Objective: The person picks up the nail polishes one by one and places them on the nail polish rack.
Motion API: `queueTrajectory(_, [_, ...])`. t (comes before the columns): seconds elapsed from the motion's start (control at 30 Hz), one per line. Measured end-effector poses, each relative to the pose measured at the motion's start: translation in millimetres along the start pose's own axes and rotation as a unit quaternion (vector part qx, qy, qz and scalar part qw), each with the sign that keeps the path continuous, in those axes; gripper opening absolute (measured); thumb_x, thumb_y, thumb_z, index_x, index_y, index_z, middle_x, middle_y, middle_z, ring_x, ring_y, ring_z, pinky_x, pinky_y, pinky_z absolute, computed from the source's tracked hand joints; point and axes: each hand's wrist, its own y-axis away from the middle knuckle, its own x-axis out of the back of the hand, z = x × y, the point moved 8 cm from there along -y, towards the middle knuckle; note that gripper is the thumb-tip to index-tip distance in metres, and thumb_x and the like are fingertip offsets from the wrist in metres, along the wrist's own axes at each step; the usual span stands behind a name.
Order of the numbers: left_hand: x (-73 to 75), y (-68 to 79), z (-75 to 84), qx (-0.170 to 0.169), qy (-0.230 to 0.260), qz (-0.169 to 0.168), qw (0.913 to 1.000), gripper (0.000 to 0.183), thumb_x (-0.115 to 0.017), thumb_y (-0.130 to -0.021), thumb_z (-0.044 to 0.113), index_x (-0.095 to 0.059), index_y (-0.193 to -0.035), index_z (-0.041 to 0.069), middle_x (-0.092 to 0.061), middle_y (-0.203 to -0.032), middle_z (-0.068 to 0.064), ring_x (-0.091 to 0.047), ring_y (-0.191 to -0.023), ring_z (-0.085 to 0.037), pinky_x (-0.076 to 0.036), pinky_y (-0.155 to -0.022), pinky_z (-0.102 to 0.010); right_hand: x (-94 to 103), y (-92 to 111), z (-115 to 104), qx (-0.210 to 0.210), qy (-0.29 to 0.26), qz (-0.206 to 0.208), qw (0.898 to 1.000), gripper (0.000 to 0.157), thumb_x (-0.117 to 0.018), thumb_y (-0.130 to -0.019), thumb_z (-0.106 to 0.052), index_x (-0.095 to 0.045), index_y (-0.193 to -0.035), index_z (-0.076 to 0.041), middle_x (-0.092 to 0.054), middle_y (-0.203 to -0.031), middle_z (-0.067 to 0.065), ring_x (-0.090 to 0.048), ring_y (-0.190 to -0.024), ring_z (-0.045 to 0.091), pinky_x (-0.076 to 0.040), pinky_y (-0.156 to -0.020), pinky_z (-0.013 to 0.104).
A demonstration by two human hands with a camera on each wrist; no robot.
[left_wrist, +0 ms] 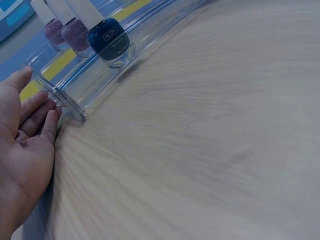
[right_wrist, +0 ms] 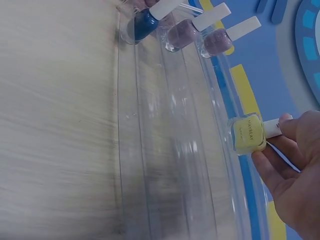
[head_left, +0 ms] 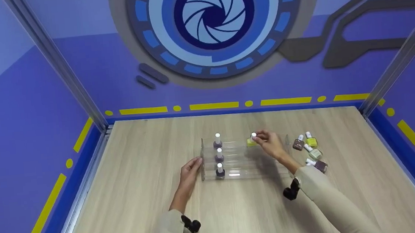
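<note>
My right hand (head_left: pixel 270 144) pinches the white cap of a yellow nail polish bottle (right_wrist: pixel 248 134), held upright at the top tier of a clear acrylic stepped rack (head_left: pixel 241 175). Against the rack's left end panel rest the fingertips and thumb of my left hand (left_wrist: pixel 30 145). Along the rack's left side three white-capped bottles stand one per step: a dark blue nail polish bottle (left_wrist: pixel 109 41) at the front, then a mauve nail polish bottle (right_wrist: pixel 181 35), and another mauve bottle (right_wrist: pixel 218 42) at the back.
Right of the rack several nail polish bottles lie loose on the wooden table (head_left: pixel 138 149): a brown one (head_left: pixel 298 144), a bright yellow one (head_left: pixel 311 142), a pale green one (head_left: pixel 315 154) and a dark purple one (head_left: pixel 320 166). Blue panels (head_left: pixel 73 64) enclose the table's back and sides.
</note>
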Motion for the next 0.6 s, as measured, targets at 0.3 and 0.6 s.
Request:
queueTrajectory(0.3, [1.9,2.2,3.2,-0.004,-0.003,0.009,0.9999,0.052,-0.062,-0.103,0.039,-0.060,-0.137,0.001,-0.061,-0.140,-0.015,-0.054,-0.134,-0.023,-0.040,-0.121,-0.042,-10.0,0,-5,0.001,0.011,-0.036,0.999,0.023,-0.066,-0.099,-0.008,-0.067,-0.116,0.007,-0.073,-0.117,0.026,-0.069,-0.112,0.037,-0.056,-0.102,0.047])
queueTrajectory(0.6, [2.6,2.2,-1.4,0.003,0.006,0.009,0.9999,0.050,-0.062,-0.103,0.036,-0.060,-0.139,0.001,-0.061,-0.139,-0.014,-0.053,-0.136,-0.027,-0.041,-0.120,-0.041,-8.7,1,-11,0.013,-0.013,-0.073,0.997,0.036,-0.069,-0.096,-0.003,-0.062,-0.127,0.013,-0.067,-0.125,0.033,-0.066,-0.117,0.045,-0.060,-0.094,0.031])
